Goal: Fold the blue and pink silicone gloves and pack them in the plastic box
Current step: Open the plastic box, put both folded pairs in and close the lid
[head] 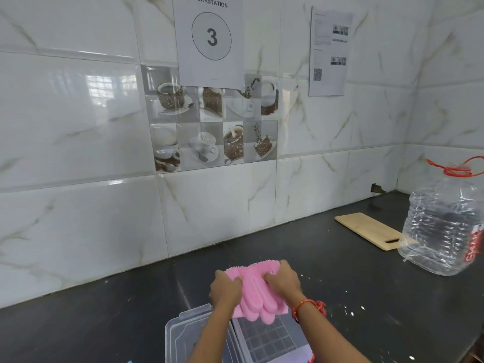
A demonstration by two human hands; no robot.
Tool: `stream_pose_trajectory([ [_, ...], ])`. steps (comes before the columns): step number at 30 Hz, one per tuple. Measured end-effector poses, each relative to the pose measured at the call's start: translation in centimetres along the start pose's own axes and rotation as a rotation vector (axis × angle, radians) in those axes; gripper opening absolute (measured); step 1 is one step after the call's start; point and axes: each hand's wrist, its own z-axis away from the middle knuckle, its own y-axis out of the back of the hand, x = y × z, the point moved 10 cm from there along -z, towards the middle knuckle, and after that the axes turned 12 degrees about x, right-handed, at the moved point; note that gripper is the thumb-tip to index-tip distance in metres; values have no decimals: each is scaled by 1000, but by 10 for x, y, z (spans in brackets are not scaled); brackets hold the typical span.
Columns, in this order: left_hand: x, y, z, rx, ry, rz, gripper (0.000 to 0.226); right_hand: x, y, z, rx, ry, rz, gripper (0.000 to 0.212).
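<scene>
White marble-look tiles (78, 127) line the wall behind a dark counter (104, 310), with a panel of coffee-cup picture tiles (212, 124) at centre. A sheet reading "WORKSTATION 3" (210, 38) hangs above that panel, and a second printed sheet with a QR code (330, 51) is fixed further right. At the lower centre of the view, a clear plastic lid (178, 334) lies on the counter, touching the left side of the clear plastic box (272, 341), which stands open with a grid pattern showing through its base. The left hand (225, 289) grips the left edge of the pink gloves (258, 292), fingers curled into the material. The gloves are bunched and bent over between both hands, bristled side up at the fold, and are held above the far rim of the box, with the glove fingers hanging over its opening. The right hand (284, 280) grips the right edge of the gloves in the same manner; a red thread band (310, 307) circles that wrist. White specks are scattered on the counter to the right of the hands. Further right, a wooden cutting board (366, 229) lies flat near the wall. A large clear water bottle (445, 226) with a red cap and handle stands at the right edge, in front of the board's near end.
</scene>
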Motion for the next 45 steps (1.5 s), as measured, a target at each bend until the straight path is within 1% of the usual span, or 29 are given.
stream_pose_trajectory([
  [6, -2, -6, -4, -41, -23, 7, 45, 1, 2, -4, 3, -6, 14, 42],
  [8, 0, -7, -4, -63, -44, 9, 45, 5, 2, -5, -5, -35, -15, 45],
  [11, 8, -13, -6, -117, -97, -41, 46, 16, 6, -2, -9, -139, -118, 52],
  [14, 15, -24, -13, -212, -149, -146, 44, 31, 9, 6, -28, -251, -241, 50],
  [15, 20, -28, -15, -245, -185, -185, 41, 35, 8, 11, -52, -295, -299, 51],
  [17, 31, -40, -16, -341, -287, -299, 23, 41, 7, 23, -106, -361, -427, 58],
  [18, 38, -46, -14, -379, -344, -346, 22, 44, 8, 30, -127, -388, -472, 59],
  [19, 44, -52, -14, -405, -404, -397, 29, 47, 9, 36, -141, -403, -484, 57],
  [20, 49, -58, -13, -442, -446, -428, 31, 48, 10, 42, -150, -402, -491, 52],
  [21, 54, -62, -9, -484, -466, -445, 24, 50, 12, 46, -148, -389, -497, 47],
  [22, 56, -69, -6, -533, -499, -475, 11, 50, 15, 50, -146, -369, -492, 42],
  [23, 57, -76, -4, -573, -522, -498, 10, 49, 20, 56, -144, -338, -470, 38],
  [25, 54, -88, 0, -637, -556, -549, 31, 43, 29, 66, -154, -276, -413, 41],
  [26, 52, -92, 1, -652, -557, -571, 35, 42, 33, 70, -160, -255, -375, 45],
  [29, 43, -104, 1, -670, -545, -606, 41, 42, 38, 73, -169, -231, -234, 58],
  [31, 42, -109, 2, -687, -541, -613, 43, 42, 36, 71, -180, -192, -67, 64],
  [34, 43, -116, 0, -693, -562, -623, 44, 37, 29, 71, -178, -109, 144, 55],
  [35, 42, -118, -1, -691, -569, -620, 44, 35, 26, 72, -177, -81, 207, 57],
  [37, 37, -124, -5, -691, -601, -636, 43, 33, 21, 76, -200, -84, 259, 62],
  [38, 32, -128, -6, -692, -625, -657, 42, 34, 17, 75, -208, -76, 257, 61],
  [40, 26, -134, -3, -699, -668, -668, 39, 25, 20, 82, -213, -38, 278, 54],
  [42, 23, -138, -1, -704, -702, -676, 38, 27, 17, 81, -209, -52, 262, 46],
  [45, 24, -139, 2, -683, -764, -694, 38, 21, 5, 83, -258, 43, 410, 44],
])
